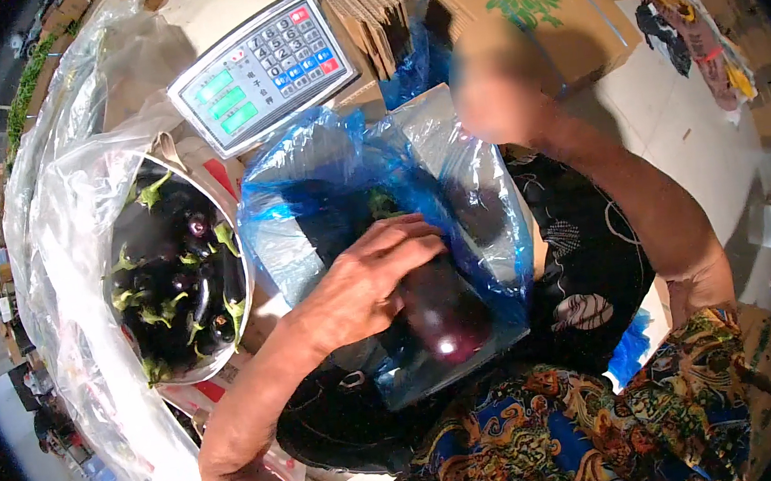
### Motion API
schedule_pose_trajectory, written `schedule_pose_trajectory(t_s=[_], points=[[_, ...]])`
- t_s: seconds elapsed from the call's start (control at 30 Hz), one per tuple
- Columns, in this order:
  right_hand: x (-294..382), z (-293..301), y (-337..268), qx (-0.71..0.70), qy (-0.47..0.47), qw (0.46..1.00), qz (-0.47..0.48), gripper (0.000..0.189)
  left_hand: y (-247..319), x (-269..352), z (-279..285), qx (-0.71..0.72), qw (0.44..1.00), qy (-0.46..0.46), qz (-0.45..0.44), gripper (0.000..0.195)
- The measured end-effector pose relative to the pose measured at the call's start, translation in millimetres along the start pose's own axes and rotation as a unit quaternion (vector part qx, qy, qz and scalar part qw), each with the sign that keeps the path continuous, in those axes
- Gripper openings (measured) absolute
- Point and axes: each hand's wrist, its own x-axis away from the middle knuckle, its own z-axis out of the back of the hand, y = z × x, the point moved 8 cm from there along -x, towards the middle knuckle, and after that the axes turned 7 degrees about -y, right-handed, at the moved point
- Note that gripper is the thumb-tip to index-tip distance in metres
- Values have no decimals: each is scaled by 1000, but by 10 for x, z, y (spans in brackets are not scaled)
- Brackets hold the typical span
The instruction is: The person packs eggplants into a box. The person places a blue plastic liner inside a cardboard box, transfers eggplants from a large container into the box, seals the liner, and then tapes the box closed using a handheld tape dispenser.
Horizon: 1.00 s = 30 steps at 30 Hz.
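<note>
My left hand (pixel 378 269) grips a large, glossy dark-purple eggplant (pixel 446 315) around its upper part, fingers curled over it. The eggplant lies over the lower right of a box lined with a thin blue plastic bag (pixel 330 151). A green stem end shows just above my fingers. At the box's upper right corner is my right hand (pixel 497 91), blurred, so its fingers and anything in them cannot be made out. Left of the lined box, a round white-rimmed container (pixel 242 255) holds several dark eggplants (pixel 181 276) with green caps.
An electronic scale display (pixel 262 70) with keypad stands behind the lined box. Flattened cardboard (pixel 361 10) is stacked beyond it, and a carton with a green leaf print (pixel 538 13) sits at the upper right. Clear plastic sheeting (pixel 72 273) drapes along the left.
</note>
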Motion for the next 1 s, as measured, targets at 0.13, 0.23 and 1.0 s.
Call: schedule_pose_trajectory(t_s=[0.13,0.23,1.0], points=[[41,-226,476,-357,-44,914,-191,14,57,408,428,162,976,126,77,63],[74,-356,365,-383,-25,877,-288,15,2,813,413,389,857,208,268,69],[27,239,788,232,41,964,-124,15,-1172,-401,-1798,154,962,-62,218,50]])
